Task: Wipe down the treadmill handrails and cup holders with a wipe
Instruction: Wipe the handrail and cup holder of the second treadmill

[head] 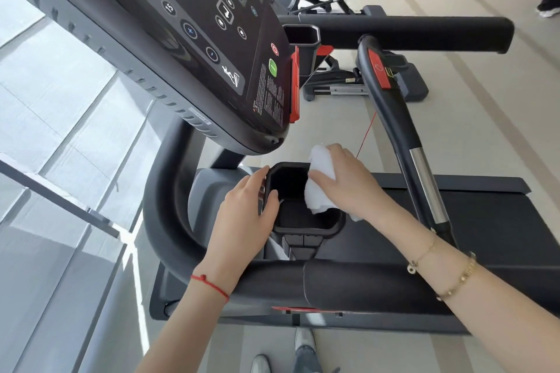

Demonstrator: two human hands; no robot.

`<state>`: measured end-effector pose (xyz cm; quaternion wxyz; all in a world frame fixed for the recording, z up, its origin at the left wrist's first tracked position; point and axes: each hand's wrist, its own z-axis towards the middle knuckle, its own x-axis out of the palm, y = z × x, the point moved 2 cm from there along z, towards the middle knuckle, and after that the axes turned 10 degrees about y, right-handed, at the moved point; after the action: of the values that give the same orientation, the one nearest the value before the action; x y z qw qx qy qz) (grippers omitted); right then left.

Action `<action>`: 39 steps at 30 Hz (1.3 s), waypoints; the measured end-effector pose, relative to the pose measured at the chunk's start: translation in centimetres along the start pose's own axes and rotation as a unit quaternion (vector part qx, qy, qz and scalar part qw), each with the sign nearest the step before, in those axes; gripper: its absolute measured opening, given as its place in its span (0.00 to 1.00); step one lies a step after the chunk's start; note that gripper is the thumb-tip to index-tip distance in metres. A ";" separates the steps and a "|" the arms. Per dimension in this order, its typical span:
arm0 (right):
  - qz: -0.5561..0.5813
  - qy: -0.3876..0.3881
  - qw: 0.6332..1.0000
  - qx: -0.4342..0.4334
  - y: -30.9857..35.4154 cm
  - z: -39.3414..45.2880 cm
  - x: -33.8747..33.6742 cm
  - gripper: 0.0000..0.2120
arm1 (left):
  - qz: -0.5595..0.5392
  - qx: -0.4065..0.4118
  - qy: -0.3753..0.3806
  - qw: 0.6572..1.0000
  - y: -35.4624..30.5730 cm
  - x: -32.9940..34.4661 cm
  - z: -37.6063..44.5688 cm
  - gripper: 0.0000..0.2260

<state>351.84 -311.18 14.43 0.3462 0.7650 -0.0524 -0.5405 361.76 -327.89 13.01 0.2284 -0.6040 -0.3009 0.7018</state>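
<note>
Head view: looks down over a treadmill from its side, both bare forearms reaching in from the bottom edge.
Far left: pale grey floor tiles [60, 118] with bright strips of light.
Curved handrail: a thick black padded bar [157, 206] bends round the left of the near cup holder and joins the long black padded handrail [348, 285] crossing under both forearms.
Console: a glossy black control panel [194, 48] with round printed buttons, a green start button and a red stop button, hanging tilted above the cup holder.
Left hand: the left hand [242, 215], a red string bracelet [210, 283] on its wrist, grips the left rim of the holder, thumb hooked over the edge, fingers curled on the outer wall.
Near cup holder: a black, squarish plastic cup holder [306, 230], open at the top, between the two hands.
Wipe: a crumpled white cloth wipe [319, 191] lies against the holder's right inner wall and over its rim.
Right hand: the right hand [348, 182], gold chain bracelets [448, 272] on the wrist, clutches the wipe, fingers bent round it.
Far cup holder: a second black cup holder [303, 36] beyond the console.
Right: a black centre bar with a red pad and chrome section [403, 136], and the black running belt [500, 221].
</note>
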 end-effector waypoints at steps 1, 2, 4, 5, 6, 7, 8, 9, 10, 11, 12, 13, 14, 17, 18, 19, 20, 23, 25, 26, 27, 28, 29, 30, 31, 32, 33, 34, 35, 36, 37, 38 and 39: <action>-0.001 0.010 1.000 0.002 0.2 0.3 -0.3 0.21 | 0.001 0.000 0.001 1.000 0.0 0.0 0.0 0.21; 0.007 0.014 1.000 0.003 0.2 0.2 -0.3 0.22 | 0.002 0.002 0.001 1.000 0.0 0.0 0.0 0.21; 0.043 -0.002 0.999 0.012 0.1 -1.3 0.2 0.24 | 0.004 0.004 -0.002 1.000 0.0 -0.1 -0.1 0.20; 0.059 -0.019 0.998 0.019 0.0 -2.5 0.7 0.26 | 0.004 0.005 -0.004 1.000 0.0 -0.1 -0.1 0.20; 0.074 -0.037 0.996 0.028 -0.1 -3.7 1.3 0.28 | 0.005 0.007 -0.005 1.000 0.1 -0.1 -0.1 0.20; 0.087 -0.050 0.994 0.038 -0.2 -4.7 1.8 0.28 | 0.006 0.007 -0.005 1.000 0.1 0.0 0.0 0.20; 0.099 -0.055 0.993 0.046 -0.3 -5.4 2.2 0.28 | 0.007 0.007 -0.005 1.000 0.1 0.0 0.0 0.21; 0.104 -0.052 0.992 0.054 -0.3 -5.6 2.3 0.28 | 0.008 0.006 -0.005 1.000 0.1 0.0 0.0 0.21; 0.095 -0.046 0.993 0.057 -0.2 -5.4 2.2 0.28 | 0.008 0.006 -0.006 1.000 0.1 0.0 0.0 0.21; 0.075 -0.037 0.995 0.054 -0.1 -4.9 1.9 0.27 | 0.008 0.006 -0.007 1.000 0.1 0.0 0.0 0.20; 0.053 -0.027 0.997 0.048 0.1 -4.0 1.4 0.26 | 0.009 0.005 -0.006 1.000 0.1 0.0 0.0 0.20; 0.035 -0.014 0.998 0.040 0.2 -2.9 0.8 0.26 | 0.010 0.004 -0.004 1.000 0.0 0.0 0.0 0.20; 0.026 0.004 0.999 0.033 0.4 -1.9 0.1 0.25 | 0.011 0.004 -0.002 1.000 0.0 -0.1 0.0 0.20; 0.033 0.082 0.996 0.001 0.3 0.0 -1.7 0.25 | 0.008 0.005 0.003 1.000 0.0 -0.1 -0.1 0.20; 0.040 0.091 0.995 -0.013 0.1 -0.1 -2.0 0.25 | 0.006 0.005 0.005 1.000 0.0 -0.1 -0.1 0.20; 0.052 0.089 0.994 -0.026 -0.1 -0.5 -2.3 0.25 | 0.003 0.004 0.008 1.000 0.1 -0.2 -0.1 0.20; 0.068 0.077 0.994 -0.037 -0.2 -1.2 -2.5 0.24 | -0.001 0.003 0.011 1.000 0.2 -0.2 -0.2 0.20; 0.107 0.034 0.991 -0.078 -0.2 -3.7 -3.5 0.22 | -0.008 0.001 0.023 1.000 0.4 -0.4 -0.7 0.20; 0.110 0.048 0.987 -0.103 0.2 -5.5 -4.0 0.22 | 0.001 0.006 0.026 1.000 0.5 -0.7 -1.2 0.20; 0.104 0.070 0.985 -0.114 0.5 -6.3 -4.1 0.22 | -0.001 0.010 0.026 1.000 0.6 -0.8 -1.5 0.19; 0.096 0.098 0.983 -0.121 0.7 -7.0 -4.0 0.22 | -0.005 0.013 0.026 1.000 0.7 -0.9 -1.7 0.19; 0.089 0.126 0.980 -0.124 1.0 -7.5 -3.8 0.22 | -0.008 0.017 0.027 0.999 0.7 -1.0 -2.0 0.18; 0.078 0.150 0.977 -0.127 1.3 -7.9 -3.4 0.20 | -0.009 0.018 0.028 0.999 0.7 -1.0 -2.1 0.18; 0.064 0.164 0.975 -0.133 1.8 -8.2 -3.0 0.18 | -0.011 0.020 0.030 0.999 0.7 -1.0 -2.3 0.18; 0.050 0.174 0.973 -0.141 2.4 -8.3 -2.4 0.17 | -0.015 0.020 0.032 0.999 0.6 -1.0 -2.4 0.18; 0.036 0.184 0.971 -0.149 3.0 -8.2 -1.8 0.16 | -0.020 0.018 0.031 0.999 0.6 -1.0 -2.5 0.18; 0.017 0.194 0.968 -0.155 3.6 -7.9 -0.9 0.17 | -0.023 0.015 0.030 0.999 0.6 -1.1 -2.6 0.18; -0.006 0.202 0.967 -0.152 4.3 -7.6 0.0 0.18 | -0.023 0.013 0.028 0.999 0.5 -1.1 -2.7 0.18; -0.029 0.206 0.968 -0.139 4.9 -7.1 0.9 0.18 | -0.022 0.012 0.026 0.999 0.5 -1.1 -2.7 0.18; -0.047 0.204 0.970 -0.125 5.3 -6.8 1.5 0.19 | -0.020 0.010 0.024 0.999 0.5 -1.0 -2.8 0.18; -0.058 0.198 0.971 -0.117 5.6 -6.6 1.9 0.19 | -0.019 0.007 0.022 1.000 0.5 -1.0 -2.8 0.18; -0.065 0.193 0.972 -0.115 5.6 -6.6 1.9 0.19 | -0.020 0.004 0.022 1.000 0.4 -1.0 -2.9 0.18; -0.068 0.189 0.973 -0.115 5.2 -6.9 1.7 0.19 | -0.021 0.003 0.024 0.999 0.4 -1.0 -2.9 0.18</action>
<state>360.02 -312.62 17.41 0.3979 0.8104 0.1281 -0.4105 364.77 -328.44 13.23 0.2520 -0.6133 -0.3064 0.6830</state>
